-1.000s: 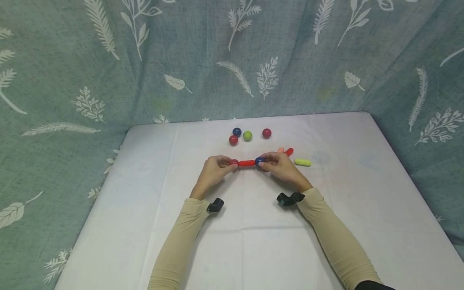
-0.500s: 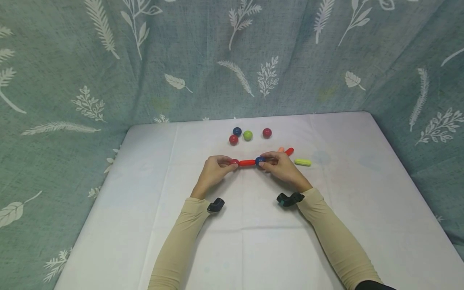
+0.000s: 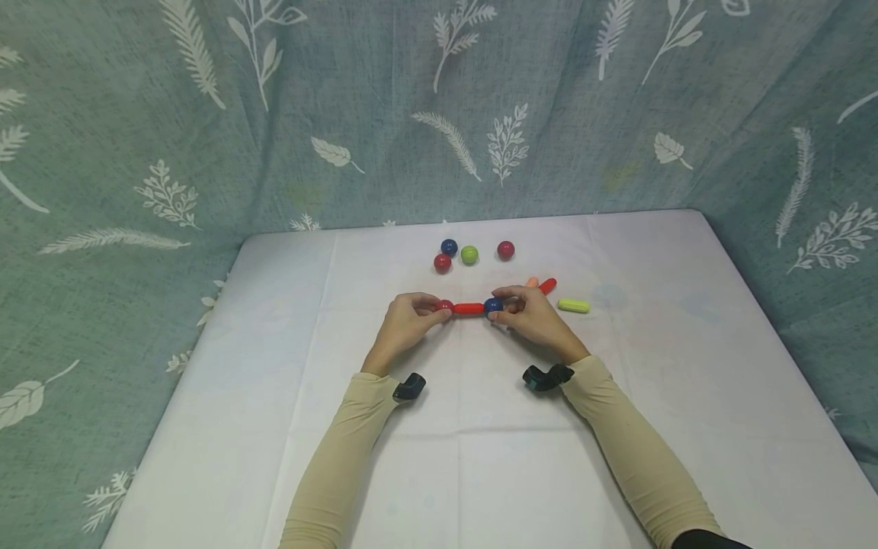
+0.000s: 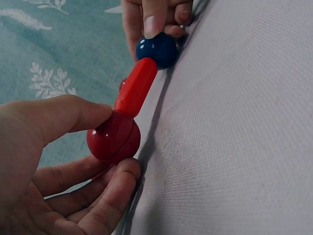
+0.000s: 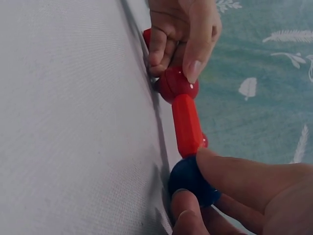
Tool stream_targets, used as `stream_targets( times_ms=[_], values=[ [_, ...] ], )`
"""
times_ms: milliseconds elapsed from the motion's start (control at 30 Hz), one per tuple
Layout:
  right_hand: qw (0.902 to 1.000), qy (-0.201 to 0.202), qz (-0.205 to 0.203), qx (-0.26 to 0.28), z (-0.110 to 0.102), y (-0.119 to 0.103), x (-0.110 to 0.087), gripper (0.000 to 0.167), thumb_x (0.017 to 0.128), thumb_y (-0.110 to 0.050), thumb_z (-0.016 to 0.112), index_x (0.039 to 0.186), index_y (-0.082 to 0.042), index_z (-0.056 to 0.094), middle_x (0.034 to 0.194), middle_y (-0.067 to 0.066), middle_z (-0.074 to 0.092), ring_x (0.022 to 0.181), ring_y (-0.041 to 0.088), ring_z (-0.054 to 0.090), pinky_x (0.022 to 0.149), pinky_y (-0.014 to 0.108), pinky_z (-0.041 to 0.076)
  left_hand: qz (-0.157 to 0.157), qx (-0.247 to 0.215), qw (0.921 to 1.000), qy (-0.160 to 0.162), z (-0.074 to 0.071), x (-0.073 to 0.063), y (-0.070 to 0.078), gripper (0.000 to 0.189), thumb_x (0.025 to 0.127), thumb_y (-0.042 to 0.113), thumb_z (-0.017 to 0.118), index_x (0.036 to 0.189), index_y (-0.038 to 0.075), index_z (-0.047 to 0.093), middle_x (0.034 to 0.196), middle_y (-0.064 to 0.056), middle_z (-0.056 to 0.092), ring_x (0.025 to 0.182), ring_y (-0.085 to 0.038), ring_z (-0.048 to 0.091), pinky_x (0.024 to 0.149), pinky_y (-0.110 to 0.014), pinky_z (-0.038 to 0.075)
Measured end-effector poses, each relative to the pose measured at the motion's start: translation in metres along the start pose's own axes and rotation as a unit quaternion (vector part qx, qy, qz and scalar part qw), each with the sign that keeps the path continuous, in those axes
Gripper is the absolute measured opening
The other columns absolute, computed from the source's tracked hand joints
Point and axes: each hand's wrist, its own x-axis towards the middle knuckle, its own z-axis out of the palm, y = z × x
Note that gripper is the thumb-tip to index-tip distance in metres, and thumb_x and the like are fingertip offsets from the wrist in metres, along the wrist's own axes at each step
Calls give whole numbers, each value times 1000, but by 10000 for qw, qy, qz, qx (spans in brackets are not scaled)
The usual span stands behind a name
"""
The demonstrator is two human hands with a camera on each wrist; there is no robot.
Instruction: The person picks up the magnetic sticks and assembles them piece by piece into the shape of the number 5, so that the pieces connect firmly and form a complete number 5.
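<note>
A bright red rod [image 3: 469,309] joins two balls end to end, forming a short bar above the white cloth. At its left end, my left hand [image 3: 403,324] pinches a dark red ball [image 4: 110,139] between thumb and fingers. The right end is a blue ball [image 5: 190,181], held by the thumb and fingers of my right hand [image 3: 538,319]. In the left wrist view the rod's ends meet both balls. A seam line runs round the red ball.
Behind the hands lie a loose blue ball [image 3: 449,247], a red ball [image 3: 442,264], a green ball [image 3: 469,255] and another red ball [image 3: 505,250]. Beside my right hand are a red rod [image 3: 548,286], a peach piece [image 3: 531,282] and a yellow-green rod [image 3: 573,306]. Patterned fabric [image 3: 384,114] hangs behind the table.
My right fingers have shifted slightly on the blue ball, so more of it shows. The left hand and the bar stay nearly in place.
</note>
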Motion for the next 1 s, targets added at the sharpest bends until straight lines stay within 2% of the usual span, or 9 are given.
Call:
stream_targets(
  times_ms=[167,667,833,1000],
  values=[
    [9997,45,-111,-192,0,2,1,43,91,-12,79,131,-2,68,99,14,72,76,17,59,64,20,47,-50,130,9999,2,0,-1,2,41,91,33,79,121,6,73,114,-10,77,99,-22,73,75,-29,56],
    [9995,39,-42,-298,-1,2,1,40,93,-12,77,130,-2,68,109,15,75,82,17,64,69,19,51,4,347,9994,-55,0,-1,2,42,91,35,79,121,7,74,109,-10,76,91,-20,69,69,-25,52],
    [9996,51,-51,-257,-1,2,1,40,92,-12,77,130,-2,69,110,15,75,82,17,65,68,19,52,21,143,9999,-73,-10,-1,4,47,92,37,77,125,4,72,110,-12,77,90,-21,70,70,-26,53],
    [9995,70,-39,-296,0,2,1,40,92,-13,78,130,-2,69,111,15,75,84,18,65,70,19,52,-27,-33,9996,276,-31,-5,7,46,94,36,74,127,4,71,110,-12,74,90,-26,72,71,-28,52]
  ],
)
